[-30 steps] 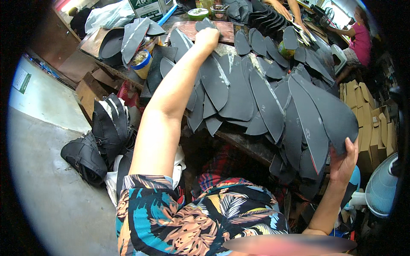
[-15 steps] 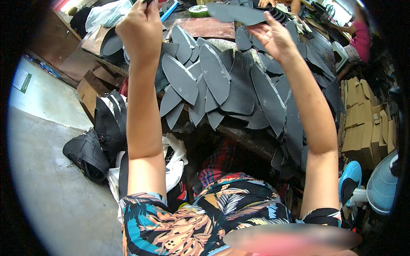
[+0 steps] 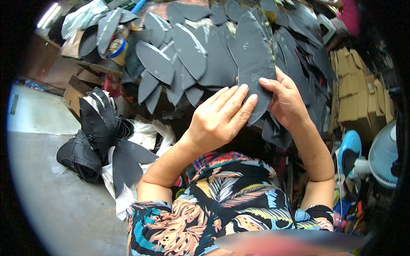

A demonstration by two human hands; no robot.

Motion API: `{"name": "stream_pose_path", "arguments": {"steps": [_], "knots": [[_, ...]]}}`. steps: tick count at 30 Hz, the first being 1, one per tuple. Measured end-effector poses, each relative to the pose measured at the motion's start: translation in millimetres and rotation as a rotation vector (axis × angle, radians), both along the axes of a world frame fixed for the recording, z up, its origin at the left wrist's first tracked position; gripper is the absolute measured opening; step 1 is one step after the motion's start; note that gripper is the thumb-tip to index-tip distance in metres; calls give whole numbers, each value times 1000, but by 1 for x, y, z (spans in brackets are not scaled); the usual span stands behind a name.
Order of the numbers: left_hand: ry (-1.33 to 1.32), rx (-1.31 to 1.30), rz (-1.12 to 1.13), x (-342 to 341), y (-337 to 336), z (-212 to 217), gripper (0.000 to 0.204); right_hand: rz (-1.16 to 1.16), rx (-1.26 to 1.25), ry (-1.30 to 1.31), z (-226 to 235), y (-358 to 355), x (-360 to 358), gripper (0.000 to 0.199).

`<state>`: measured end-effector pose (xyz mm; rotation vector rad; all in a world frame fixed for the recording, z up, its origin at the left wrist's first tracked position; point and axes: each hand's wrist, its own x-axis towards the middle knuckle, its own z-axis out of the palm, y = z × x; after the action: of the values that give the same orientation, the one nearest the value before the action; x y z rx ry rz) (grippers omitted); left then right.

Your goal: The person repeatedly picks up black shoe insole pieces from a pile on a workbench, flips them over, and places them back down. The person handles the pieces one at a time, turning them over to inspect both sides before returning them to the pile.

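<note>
Cluttered workshop, with bare grey floor [image 3: 34, 192] on the left and a stack of flattened brown cardboard [image 3: 356, 81] next to a fan [image 3: 382, 158] over on the right. So the main thing is one big dark grey leaf-shaped panel [image 3: 254, 55], held up in front of the bench with its rounded top pointing away from the wearer and a pale scribbled mark on its face. Right hand [image 3: 288, 100] has it pinched at the lower right edge, thumb on the face, other fingers tucked behind. Left hand [image 3: 220, 115] has its fingers out straight and pretty close together, tips on the panel's lower left side; can't tell what that thumb's doing. Loads of similar grey pieces [image 3: 153, 64] overlap across the bench behind. Down by the left forearm, a couple of dark cutouts [image 3: 128, 160] lie on white cloth [image 3: 147, 134], near some bundled black pieces [image 3: 79, 158].
</note>
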<state>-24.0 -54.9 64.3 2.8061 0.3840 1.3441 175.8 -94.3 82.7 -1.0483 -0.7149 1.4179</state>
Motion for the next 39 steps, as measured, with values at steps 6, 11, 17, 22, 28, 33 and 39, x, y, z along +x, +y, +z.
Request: {"name": "stream_pose_path", "arguments": {"steps": [6,11,17,22,28,33,39], "knots": [[-160,-513,-268,-9,-24,-34,42,-47,84,49,-37,-52,5,43],[-460,-1467,-259,-6,-40,-52,40,-87,95,72,-64,-71,-14,48],[-398,-1659,-247,-4,-44,-62,55,-57,101,-10,-79,-88,-31,47],[-518,-1671,-286,4,-42,-66,62,11,168,-97,-80,-85,-25,47],[-525,-1650,-306,-1,-39,-67,65,-49,107,-8,-83,-83,-14,54],[-464,-1626,-282,-2,-39,-71,62,-55,133,-186,-85,-83,-2,54],[-494,-1587,-240,3,-31,-74,60,-153,191,-364,-89,-69,12,51]]}}
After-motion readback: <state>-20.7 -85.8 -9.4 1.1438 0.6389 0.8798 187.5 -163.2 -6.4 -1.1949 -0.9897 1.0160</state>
